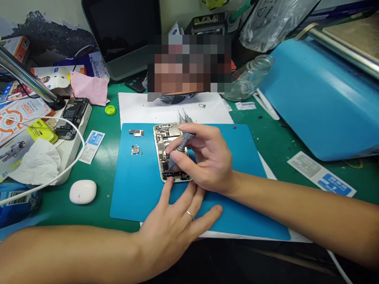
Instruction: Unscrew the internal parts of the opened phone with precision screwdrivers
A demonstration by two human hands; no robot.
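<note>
An opened phone [164,146] lies face down on a blue mat [133,185], its circuit boards showing. My right hand [207,159] is closed around a grey screwdriver [181,145], whose tip points into the lower part of the phone. My left hand [174,225] lies flat on the mat with fingers spread, fingertips touching the phone's near end; a ring sits on one finger. Two small removed parts [136,133] [135,150] rest on the mat to the phone's left. More grey tool tips [183,115] stick up just behind the phone.
A second opened phone [72,117] sits on a white box at the left, with a white cable [59,173], a tissue [40,161] and a white earbud case [83,191] nearby. A glass jar [248,77] and a big blue sheet [319,98] stand at the right. A dark monitor [124,35] is behind.
</note>
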